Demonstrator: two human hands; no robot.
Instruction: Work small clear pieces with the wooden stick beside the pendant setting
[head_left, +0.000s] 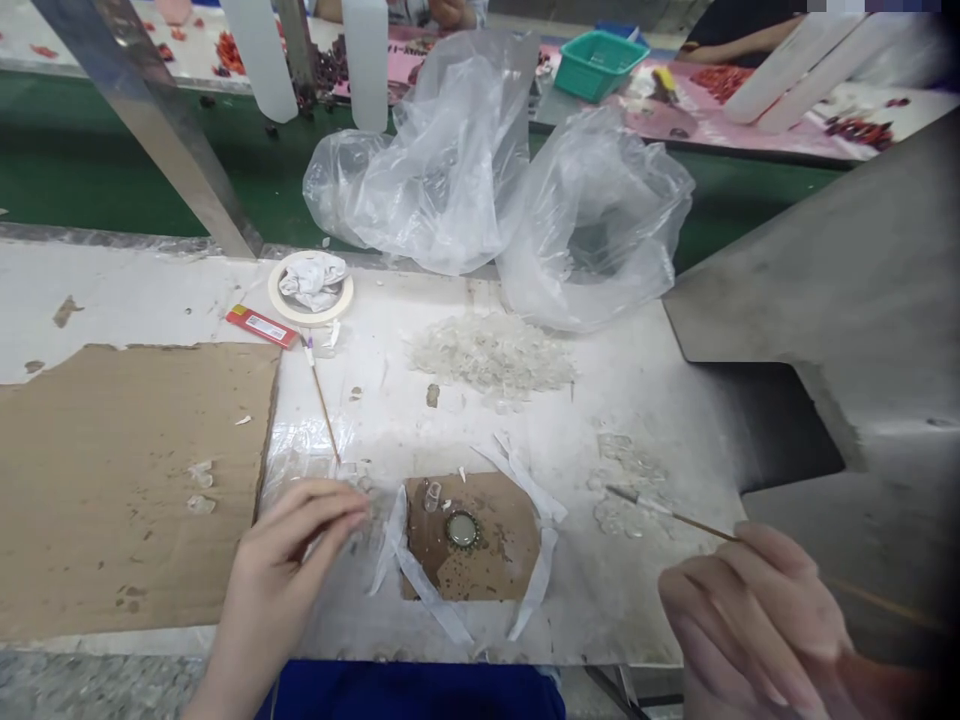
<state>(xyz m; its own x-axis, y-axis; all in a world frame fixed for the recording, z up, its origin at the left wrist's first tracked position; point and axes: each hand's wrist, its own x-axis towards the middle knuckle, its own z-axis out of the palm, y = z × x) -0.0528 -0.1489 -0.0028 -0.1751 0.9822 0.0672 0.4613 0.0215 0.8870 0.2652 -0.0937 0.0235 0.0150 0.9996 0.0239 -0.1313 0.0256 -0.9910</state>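
My right hand (750,610) is closed around a thin wooden stick (701,524) with a white-wrapped end and a dark, flat tip. That tip is over small clear pieces (630,515) on the right of the table. My left hand (300,560) has thumb and fingers pinched together left of a small cardboard piece (487,580); anything between them is too small to make out. On that cardboard lies a round, dark-rimmed piece with a pale centre (463,531), and a small clear piece (433,496) sits near its upper left corner. White tape strips (536,585) edge the cardboard.
Behind is a heap of clear pieces (491,355), with clear plastic bags (450,170) beyond. To the left are a tape roll (276,290), a red packet (261,326), another thin stick (322,400) and a large cardboard sheet (135,480). A metal panel (862,280) stands right.
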